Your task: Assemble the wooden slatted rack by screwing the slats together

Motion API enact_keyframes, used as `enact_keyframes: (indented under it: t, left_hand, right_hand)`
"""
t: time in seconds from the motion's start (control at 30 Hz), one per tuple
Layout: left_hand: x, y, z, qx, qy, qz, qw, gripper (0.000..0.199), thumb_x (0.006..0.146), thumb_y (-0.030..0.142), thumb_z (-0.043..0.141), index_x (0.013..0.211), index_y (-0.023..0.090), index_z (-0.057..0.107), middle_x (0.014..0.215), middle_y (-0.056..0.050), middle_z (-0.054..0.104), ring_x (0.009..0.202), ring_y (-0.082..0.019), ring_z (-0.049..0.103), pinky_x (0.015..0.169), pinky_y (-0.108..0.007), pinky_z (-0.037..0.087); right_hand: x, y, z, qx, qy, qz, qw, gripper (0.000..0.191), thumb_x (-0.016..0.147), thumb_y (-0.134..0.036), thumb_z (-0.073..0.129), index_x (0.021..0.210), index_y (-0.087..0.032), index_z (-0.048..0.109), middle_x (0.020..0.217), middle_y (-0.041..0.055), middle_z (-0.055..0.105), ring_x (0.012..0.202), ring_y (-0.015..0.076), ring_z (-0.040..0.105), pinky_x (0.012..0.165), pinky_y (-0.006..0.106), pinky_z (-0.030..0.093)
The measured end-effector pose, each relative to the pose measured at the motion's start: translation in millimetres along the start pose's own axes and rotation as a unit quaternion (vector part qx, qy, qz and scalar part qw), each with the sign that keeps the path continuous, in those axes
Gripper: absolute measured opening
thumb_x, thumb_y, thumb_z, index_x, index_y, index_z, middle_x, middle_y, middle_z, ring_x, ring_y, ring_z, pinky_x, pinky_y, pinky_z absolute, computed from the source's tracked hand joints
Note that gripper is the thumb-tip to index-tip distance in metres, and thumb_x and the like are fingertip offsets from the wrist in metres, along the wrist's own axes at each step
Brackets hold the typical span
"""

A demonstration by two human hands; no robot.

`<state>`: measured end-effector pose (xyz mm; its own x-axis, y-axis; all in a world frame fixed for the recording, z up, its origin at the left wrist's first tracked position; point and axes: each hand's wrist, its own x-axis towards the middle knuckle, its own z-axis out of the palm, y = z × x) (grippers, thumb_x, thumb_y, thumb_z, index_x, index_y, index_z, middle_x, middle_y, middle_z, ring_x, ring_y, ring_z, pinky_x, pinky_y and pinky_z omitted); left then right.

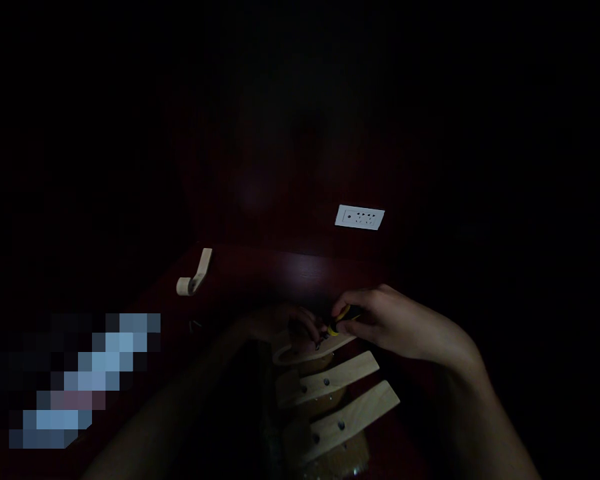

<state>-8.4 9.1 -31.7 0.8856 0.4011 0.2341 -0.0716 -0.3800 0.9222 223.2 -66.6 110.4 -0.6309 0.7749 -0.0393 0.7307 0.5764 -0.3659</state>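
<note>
My right hand (375, 317) is closed round a small yellow and black tool (336, 325), held between thumb and fingers. Close to its left, my left hand (290, 323) lies in shadow with bent fingers over a pale wooden piece (300, 355); whether it grips anything is too dark to tell. Nearer me lie a flat wooden piece with two dark holes (350, 373) and a similar wooden piece (365, 415), both slanting up to the right. Under them is a yellowish-brown object (353, 460), mostly hidden.
On the dark red table (230, 263), a curved wooden piece (203, 270) lies at the back left. A white socket plate (360, 217) is set behind the table. A bright pixelated patch (97, 373) covers something at the lower left. Surroundings are very dark.
</note>
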Motion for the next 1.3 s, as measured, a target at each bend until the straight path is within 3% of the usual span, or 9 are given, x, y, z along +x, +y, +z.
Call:
enact_keyframes:
  t: [0.23, 0.37, 0.6, 0.87, 1.03, 1.17, 1.3]
  left_hand:
    - [2.5, 9.5, 5.5, 0.060, 0.013, -0.047, 0.997, 0.025, 0.069, 0.024, 0.080, 0.093, 0.019, 0.075, 0.109, -0.006, 0.066, 0.106, -0.023, 0.058, 0.094, -0.033, 0.042]
    - [2.3, 13.7, 5.2, 0.061, 0.003, -0.039, 0.997, 0.025, 0.069, 0.023, 0.079, 0.093, 0.018, 0.076, 0.108, -0.006, 0.066, 0.103, -0.022, 0.059, 0.092, -0.031, 0.043]
    - [3.3, 9.2, 5.2, 0.075, 0.006, -0.028, 0.997, 0.022, 0.070, 0.024, 0.077, 0.091, 0.017, 0.076, 0.104, -0.006, 0.066, 0.099, -0.022, 0.060, 0.090, -0.030, 0.043]
    - [3.6, 10.0, 5.3, 0.092, -0.009, -0.004, 0.996, 0.022, 0.074, 0.029, 0.074, 0.092, 0.016, 0.075, 0.104, -0.007, 0.066, 0.097, -0.023, 0.060, 0.090, -0.030, 0.042]
    - [3.1, 7.3, 5.9, 0.085, -0.001, -0.015, 0.996, 0.024, 0.072, 0.030, 0.075, 0.093, 0.016, 0.076, 0.106, -0.008, 0.066, 0.097, -0.024, 0.060, 0.090, -0.032, 0.043]
    - [1.4, 1.0, 6.7, 0.062, 0.006, -0.040, 0.997, 0.025, 0.072, 0.031, 0.075, 0.092, 0.015, 0.075, 0.108, -0.009, 0.065, 0.097, -0.023, 0.061, 0.087, -0.032, 0.045]
    - [1.5, 1.2, 6.3, 0.080, 0.010, -0.059, 0.995, 0.028, 0.071, 0.032, 0.075, 0.093, 0.015, 0.074, 0.108, -0.009, 0.065, 0.097, -0.025, 0.061, 0.087, -0.033, 0.045]
  right_hand:
    - [19.5, -3.1, -8.2, -0.067, -0.067, -0.021, 0.995, 0.020, 0.082, -0.027, 0.062, 0.101, -0.020, 0.065, 0.085, 0.0030, 0.067, 0.078, 0.0168, 0.060, 0.066, 0.025, 0.042]
    - [26.9, -6.9, -14.0, -0.074, -0.109, -0.022, 0.991, 0.019, 0.082, -0.026, 0.061, 0.099, -0.019, 0.064, 0.083, 0.0033, 0.066, 0.073, 0.0154, 0.058, 0.063, 0.023, 0.041]
    - [23.9, -21.2, -12.0, -0.086, -0.083, -0.030, 0.992, 0.016, 0.084, -0.020, 0.059, 0.098, -0.017, 0.063, 0.082, 0.0038, 0.066, 0.078, 0.0158, 0.059, 0.067, 0.024, 0.041]
    - [24.7, -28.0, -11.2, -0.088, -0.095, -0.010, 0.992, 0.016, 0.084, -0.024, 0.061, 0.098, -0.016, 0.063, 0.069, 0.0016, 0.065, 0.068, 0.0145, 0.060, 0.061, 0.023, 0.040]
    - [30.1, -32.3, -12.4, -0.072, -0.141, 0.007, 0.987, 0.018, 0.086, -0.028, 0.059, 0.096, -0.014, 0.064, 0.055, -0.0013, 0.062, 0.054, 0.0125, 0.059, 0.055, 0.022, 0.039]
    - [35.0, -36.5, -13.6, -0.089, -0.171, 0.028, 0.981, 0.022, 0.086, -0.033, 0.060, 0.087, -0.012, 0.066, 0.052, 0.0001, 0.061, 0.054, 0.0136, 0.060, 0.054, 0.023, 0.040]
    - [36.7, -41.8, -16.8, -0.058, -0.210, 0.065, 0.974, 0.023, 0.085, -0.025, 0.059, 0.103, -0.012, 0.063, 0.059, -0.0006, 0.064, 0.056, 0.0132, 0.062, 0.053, 0.021, 0.040]
